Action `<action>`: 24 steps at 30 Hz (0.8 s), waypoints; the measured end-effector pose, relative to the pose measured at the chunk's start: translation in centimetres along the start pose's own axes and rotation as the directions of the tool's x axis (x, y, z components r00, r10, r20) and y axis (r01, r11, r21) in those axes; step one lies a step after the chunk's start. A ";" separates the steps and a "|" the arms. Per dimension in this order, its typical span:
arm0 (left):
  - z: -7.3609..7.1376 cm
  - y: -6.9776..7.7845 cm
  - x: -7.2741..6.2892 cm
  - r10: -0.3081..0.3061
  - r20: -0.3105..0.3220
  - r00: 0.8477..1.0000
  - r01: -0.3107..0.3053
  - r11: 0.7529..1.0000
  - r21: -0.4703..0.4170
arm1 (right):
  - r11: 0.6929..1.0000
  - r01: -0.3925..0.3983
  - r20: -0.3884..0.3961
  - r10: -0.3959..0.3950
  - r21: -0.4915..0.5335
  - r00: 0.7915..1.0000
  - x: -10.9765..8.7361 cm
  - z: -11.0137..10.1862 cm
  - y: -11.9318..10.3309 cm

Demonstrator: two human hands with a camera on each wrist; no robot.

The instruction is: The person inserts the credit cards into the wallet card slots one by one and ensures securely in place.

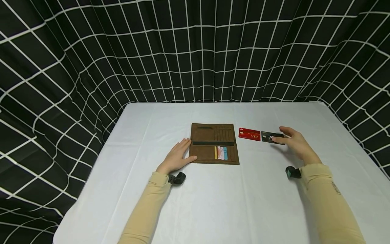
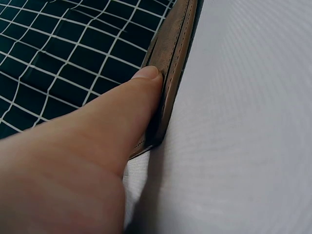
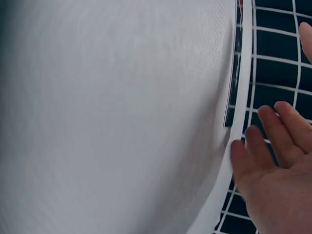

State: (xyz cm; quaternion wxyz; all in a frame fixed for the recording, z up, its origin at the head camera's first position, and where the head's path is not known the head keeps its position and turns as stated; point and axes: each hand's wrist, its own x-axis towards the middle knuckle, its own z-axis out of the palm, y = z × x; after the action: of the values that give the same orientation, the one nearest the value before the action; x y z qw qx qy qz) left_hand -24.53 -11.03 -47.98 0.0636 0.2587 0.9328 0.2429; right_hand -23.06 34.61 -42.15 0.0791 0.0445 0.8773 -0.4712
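A brown wallet (image 1: 202, 155) lies unfolded on the white table, with several colourful cards (image 1: 221, 153) tucked in its lower pockets. My left hand (image 1: 175, 158) rests at the wallet's left side, fingers straight along the edge. In the left wrist view, the thumb (image 2: 122, 105) presses on the wallet's corner (image 2: 170, 58). Right of the wallet lie a red VIP card (image 1: 247, 134) and a black card (image 1: 266, 137), end to end. My right hand (image 1: 295, 144) hovers over the black card's right end, thumb and fingers apart. The right wrist view shows its fingers (image 3: 273, 131) loosely spread, holding nothing.
A white cloth covers the table (image 1: 219, 203). Black curtains with a white grid (image 1: 207, 51) hang behind the table and along both sides. Each wrist carries a small black device, one on the left (image 1: 177, 178) and one on the right (image 1: 293, 172).
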 end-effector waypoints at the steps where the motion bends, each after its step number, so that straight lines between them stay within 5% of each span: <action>1: 0.0 0.0 0.0 0.002 -0.004 1.000 -0.002 1.000 0.000 | 1.000 -0.012 0.004 0.012 -0.002 1.000 0.0 -0.1 0.1; 24: 0.1 0.0 -0.2 0.033 -0.032 0.999 -0.033 0.999 0.005 | 0.994 -0.039 0.035 0.043 -0.105 0.998 0.8 -0.8 2.2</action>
State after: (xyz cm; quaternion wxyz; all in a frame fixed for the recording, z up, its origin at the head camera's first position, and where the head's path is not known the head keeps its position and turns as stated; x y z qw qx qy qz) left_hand -24.37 -11.06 -48.09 0.0441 0.2704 0.9298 0.2457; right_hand -23.57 36.48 -43.62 0.1074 0.0495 0.8979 -0.4240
